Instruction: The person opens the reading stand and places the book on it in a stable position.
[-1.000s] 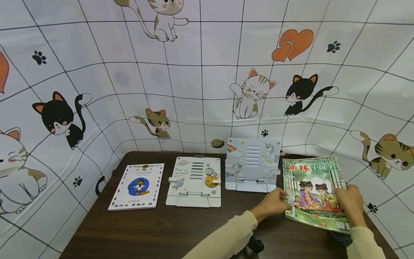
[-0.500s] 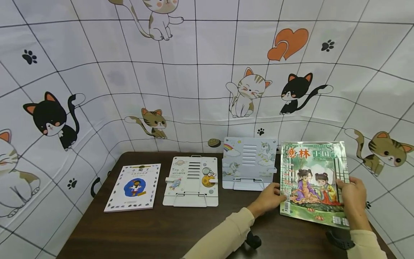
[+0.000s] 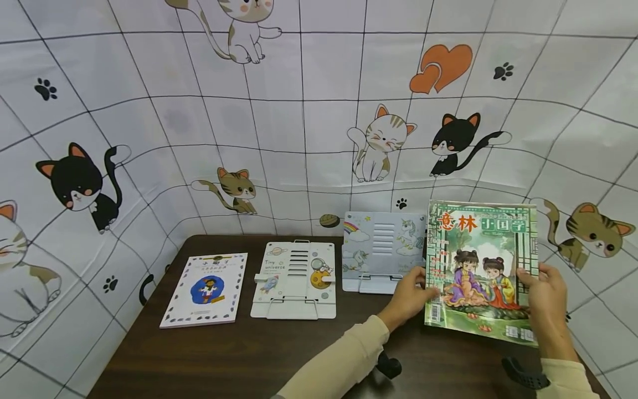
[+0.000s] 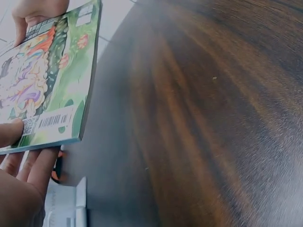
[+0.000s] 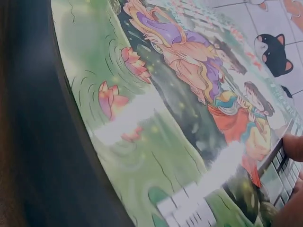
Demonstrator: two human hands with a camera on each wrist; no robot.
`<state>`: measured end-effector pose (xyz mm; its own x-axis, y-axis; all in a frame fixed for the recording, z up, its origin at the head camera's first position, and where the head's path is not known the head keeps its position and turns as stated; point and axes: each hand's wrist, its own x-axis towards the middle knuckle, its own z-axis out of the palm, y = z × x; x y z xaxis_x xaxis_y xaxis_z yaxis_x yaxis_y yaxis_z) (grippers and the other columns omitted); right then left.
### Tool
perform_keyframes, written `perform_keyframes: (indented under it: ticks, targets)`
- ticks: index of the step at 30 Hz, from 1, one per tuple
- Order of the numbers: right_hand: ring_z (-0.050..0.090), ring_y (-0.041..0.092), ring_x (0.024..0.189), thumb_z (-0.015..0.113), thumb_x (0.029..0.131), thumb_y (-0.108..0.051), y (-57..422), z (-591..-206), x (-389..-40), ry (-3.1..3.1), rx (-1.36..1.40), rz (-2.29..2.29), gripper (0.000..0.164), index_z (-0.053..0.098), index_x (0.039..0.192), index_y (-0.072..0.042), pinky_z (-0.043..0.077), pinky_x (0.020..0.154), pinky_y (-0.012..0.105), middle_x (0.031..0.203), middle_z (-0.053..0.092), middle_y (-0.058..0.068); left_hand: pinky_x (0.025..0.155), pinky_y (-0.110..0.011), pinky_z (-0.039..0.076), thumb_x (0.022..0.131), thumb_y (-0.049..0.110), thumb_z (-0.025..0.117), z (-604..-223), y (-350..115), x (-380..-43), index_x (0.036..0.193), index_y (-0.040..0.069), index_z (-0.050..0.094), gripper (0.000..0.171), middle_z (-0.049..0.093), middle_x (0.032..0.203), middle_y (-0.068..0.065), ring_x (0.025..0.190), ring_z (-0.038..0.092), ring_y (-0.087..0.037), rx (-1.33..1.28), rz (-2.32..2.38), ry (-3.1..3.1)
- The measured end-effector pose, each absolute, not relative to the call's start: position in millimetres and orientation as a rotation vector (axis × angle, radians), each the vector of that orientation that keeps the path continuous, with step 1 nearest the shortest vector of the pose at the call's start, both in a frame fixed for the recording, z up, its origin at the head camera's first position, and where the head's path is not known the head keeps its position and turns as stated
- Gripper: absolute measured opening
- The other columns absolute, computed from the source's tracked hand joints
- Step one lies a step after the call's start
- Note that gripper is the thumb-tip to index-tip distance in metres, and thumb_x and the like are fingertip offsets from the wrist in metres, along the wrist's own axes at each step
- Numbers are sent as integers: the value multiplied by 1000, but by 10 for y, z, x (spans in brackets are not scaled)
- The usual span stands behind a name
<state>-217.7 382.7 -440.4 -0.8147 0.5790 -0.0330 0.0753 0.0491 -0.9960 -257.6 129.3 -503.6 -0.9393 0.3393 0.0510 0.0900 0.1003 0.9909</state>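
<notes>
A green magazine point(image 3: 480, 271) with two cartoon figures on its cover is held up, tilted toward me, at the right of the table. My left hand point(image 3: 408, 296) grips its lower left edge, thumb point(image 4: 9, 132) on the cover and the other fingers behind. At the right edge my right hand point(image 3: 548, 302) pinches it, thumb on the front. In the right wrist view the cover fills most of the picture, with the right thumb point(image 5: 292, 146) at its edge. Just left of the magazine stands a book stand with unicorns point(image 3: 384, 252), upright and partly overlapped by it.
Left of the unicorn stand, a white "Tiny universe" book stand point(image 3: 294, 280) leans low on the dark wooden table point(image 3: 224, 360). Farther left lies a white book point(image 3: 205, 289) with a blue circle. A cat-print sheet point(image 3: 329, 127) hangs behind the table.
Both hands have raised the magazine off the table and tipped it more upright. It has moved slightly left, toward the unicorn stand. The head view has shifted a little.
</notes>
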Motion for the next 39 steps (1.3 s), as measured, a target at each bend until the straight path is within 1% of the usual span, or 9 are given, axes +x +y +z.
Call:
perform_keyframes:
  ticks: [7,10,13,17,21,25,30,34,39]
  targets:
    - [60,-4,87,64,108,-19,3745,-4381,-2228,-2161,-488,1655,28,50,128,-33,46,62,18,100,66,-24,73,-23,53,99,15,77,-5000,1110,-2729,124,15,67,27,72,113,0,79,61,-1,498,2026,2240]
    - [58,-6,99,65,106,-13,3671,-4374,-2276,-2234,-417,1561,39,50,139,-28,46,71,14,109,63,-25,75,-23,54,99,14,77,-4958,1001,-2780,125,12,68,28,73,116,-5,85,64,-2,502,2054,2271]
    - [63,12,125,65,106,-13,3551,-4331,-2339,-2280,-382,1517,50,46,152,-18,49,93,20,126,68,-7,76,-25,54,99,15,77,-4898,871,-2812,126,13,67,29,71,120,-7,91,66,-8,470,2055,2309]
    - [36,36,157,62,108,-14,3399,-4255,-2449,-2286,-363,1550,64,33,165,-8,42,117,36,161,46,26,80,-31,56,102,21,74,-4825,709,-2851,131,14,65,31,67,130,-9,102,68,-19,428,2043,2336]
    - [36,39,156,64,106,-5,3276,-4207,-2563,-2228,-335,1604,67,32,164,-3,41,122,45,162,44,30,92,-39,58,103,24,73,-4769,571,-2898,134,14,63,35,64,138,-11,117,67,-27,398,2049,2357]
    - [38,40,155,65,105,-2,3152,-4158,-2624,-2214,-280,1607,66,34,163,0,44,120,43,160,46,30,92,-38,58,101,20,75,-4717,456,-2956,129,11,64,32,66,131,-12,115,69,-27,393,2066,2411]
    - [60,22,127,66,104,-1,3031,-4126,-2713,-2196,-210,1586,61,38,158,4,48,85,9,154,53,31,80,-34,59,103,21,73,-4608,290,-3006,131,10,64,31,72,127,-14,105,75,-27,428,2042,2444]
    - [52,1,103,67,104,-3,2950,-4099,-2788,-2194,-156,1617,62,38,158,4,46,78,6,154,51,32,89,-38,62,104,22,72,-4505,157,-3064,142,11,60,41,72,132,-16,110,76,-28,427,1990,2511]
    - [61,26,130,68,105,-11,2874,-4044,-2867,-2273,-43,1587,65,35,160,2,48,87,11,154,51,32,91,-41,62,102,18,74,-4417,1,-3143,139,12,59,40,72,133,-18,110,76,-32,416,1987,2586]
